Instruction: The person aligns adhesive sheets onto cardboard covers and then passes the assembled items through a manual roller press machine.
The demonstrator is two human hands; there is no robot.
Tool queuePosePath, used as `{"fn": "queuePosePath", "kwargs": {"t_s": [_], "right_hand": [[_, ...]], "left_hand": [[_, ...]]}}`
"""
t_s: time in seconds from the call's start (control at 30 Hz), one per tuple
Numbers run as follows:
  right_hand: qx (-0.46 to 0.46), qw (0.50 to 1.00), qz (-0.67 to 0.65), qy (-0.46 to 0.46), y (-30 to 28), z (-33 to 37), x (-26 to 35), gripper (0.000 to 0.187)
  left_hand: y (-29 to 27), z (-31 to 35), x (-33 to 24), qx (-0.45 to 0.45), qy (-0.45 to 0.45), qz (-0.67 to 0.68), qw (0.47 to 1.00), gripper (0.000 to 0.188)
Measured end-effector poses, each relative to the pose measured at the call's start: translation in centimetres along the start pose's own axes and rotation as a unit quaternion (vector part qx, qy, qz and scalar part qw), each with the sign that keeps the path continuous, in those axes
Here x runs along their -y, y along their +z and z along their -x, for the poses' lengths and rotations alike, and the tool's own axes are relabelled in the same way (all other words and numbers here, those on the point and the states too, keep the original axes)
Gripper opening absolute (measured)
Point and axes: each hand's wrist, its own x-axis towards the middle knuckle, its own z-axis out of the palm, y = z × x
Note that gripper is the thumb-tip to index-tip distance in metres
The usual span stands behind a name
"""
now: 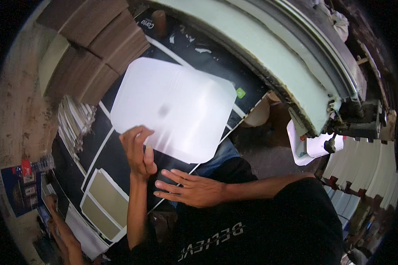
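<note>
A large white sheet [177, 106] with cut-off corners lies on the dark worktop, with shiny streaks and a dark smudge on it. My left hand [139, 150] is at its near left edge, fingers bent and apart, with fingertips over the sheet. Whether they press on it I cannot tell. Below the sheet's near edge, my right hand [192, 190] has its fingers stretched and spread, holding nothing. Left of my left forearm lies a white-bordered piece with two grey-beige panels [104, 201].
Brown board stacks [97, 39] rise at the far left, above a bundle of white sheets [75, 126]. A pale machine [269, 48] curves across the far right. White stacks [358, 170] stand at right. Another person's hands [59, 221] are at lower left.
</note>
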Motion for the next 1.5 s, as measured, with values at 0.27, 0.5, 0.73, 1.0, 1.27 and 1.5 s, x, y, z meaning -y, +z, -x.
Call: {"fn": "queuePosePath", "kwargs": {"t_s": [0.27, 0.5, 0.73, 1.0, 1.27, 1.5], "right_hand": [[0.08, 0.991, -0.097, 0.051, -1.0, -0.1, 0.0, 0.056], [0.029, 0.999, -0.036, 0.022, -0.2, 1.2, -0.1, 0.048], [0.022, 0.998, -0.027, 0.053, -0.3, 1.1, 0.5, 0.051], [-0.014, 0.998, 0.028, 0.059, -0.3, 2.2, -0.9, 0.079], [0.1, 0.992, -0.02, 0.076, -2.5, 0.5, -0.7, 0.056], [0.057, 0.995, -0.026, 0.071, -1.6, 0.8, -0.6, 0.063]], "left_hand": [[2.1, 0.6, 1.0, 0.059, -0.132, -0.025, 0.989, 0.034], [-0.1, -0.3, 0.0, -0.08, -0.025, 0.046, 0.995, 0.032], [1.8, 0.7, -0.3, 0.03, -0.085, -0.056, 0.994, 0.037], [3.3, -0.7, -0.4, 0.068, -0.117, -0.027, 0.99, 0.025], [0.5, -1.9, -1.2, 0.088, -0.161, 0.004, 0.983, 0.023], [1.5, 0.5, -0.3, 0.022, -0.065, -0.037, 0.997, 0.033]]}}
